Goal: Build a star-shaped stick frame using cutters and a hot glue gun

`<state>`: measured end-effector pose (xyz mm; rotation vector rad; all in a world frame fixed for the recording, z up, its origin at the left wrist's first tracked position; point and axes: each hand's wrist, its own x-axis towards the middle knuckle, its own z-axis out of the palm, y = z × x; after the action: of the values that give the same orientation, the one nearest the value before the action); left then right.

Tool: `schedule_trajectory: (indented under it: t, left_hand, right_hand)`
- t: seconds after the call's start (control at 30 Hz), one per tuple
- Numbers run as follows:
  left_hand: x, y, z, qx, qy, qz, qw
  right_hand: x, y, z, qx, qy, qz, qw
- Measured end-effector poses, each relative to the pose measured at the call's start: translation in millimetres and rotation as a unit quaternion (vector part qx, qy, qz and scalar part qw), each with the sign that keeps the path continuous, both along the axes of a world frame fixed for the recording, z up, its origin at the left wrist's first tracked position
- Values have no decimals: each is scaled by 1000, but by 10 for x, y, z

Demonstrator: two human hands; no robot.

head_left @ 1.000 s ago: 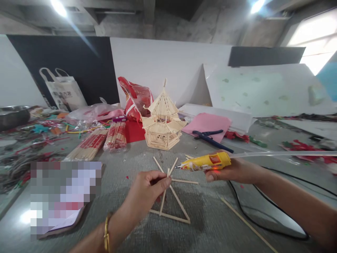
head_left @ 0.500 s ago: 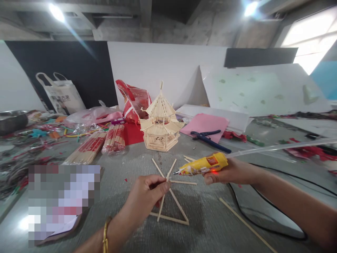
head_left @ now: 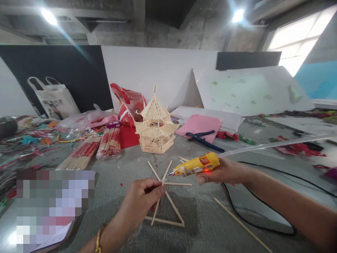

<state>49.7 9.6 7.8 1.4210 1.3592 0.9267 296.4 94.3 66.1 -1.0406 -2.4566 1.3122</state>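
Left fingers (head_left: 159, 191): Thumb and forefinger pinch the stick frame (head_left: 174, 207) at its hub, where thin wooden sticks cross, apparently to keep the joint from shifting.
Stick frame: Front and centre above the desk (head_left: 202, 218), spokes fanning past the hand, one stick closing a triangle nearest the wearer; how much of it touches down is unclear.
Right fingers (head_left: 204, 178): Wrapped around the yellow glue gun (head_left: 196, 165), thumb low on its near side; the trigger is hidden, so any squeeze cannot be told.
Nozzle (head_left: 170, 173): Aimed at the hub, just beside the pinch, likely so glue meets the crossing and spares the fingers.
Black cord (head_left: 231, 207): Loops near the right forearm, well apart from the frame, perhaps to avoid snagging.
Lone stick (head_left: 242, 225): Lies near the cord, seemingly within reach.
Pagoda model (head_left: 155, 131): Stands upright behind the work, in sight yet apart from both hands.
Stick bundles (head_left: 109, 140): Lie left of the model, probably as stock.
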Motion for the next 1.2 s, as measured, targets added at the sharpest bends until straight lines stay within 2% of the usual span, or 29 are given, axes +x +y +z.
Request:
schedule_trajectory:
  t: [0.23, 0.73, 1.2]
  left_hand:
    - [11, -15, 20, -1, 21, -14, 1000]
    - [6, -6, -10, 18, 11, -1, 1000]
    - [4, 0, -22, 6, 15, 0, 1000]
  right_hand:
    - [-13, -25, 28, -12, 9, 3, 1000]
    - [-6, -33, 3, -10, 15, 0, 1000]
    - [4, -18, 1, -16, 12, 9, 1000]
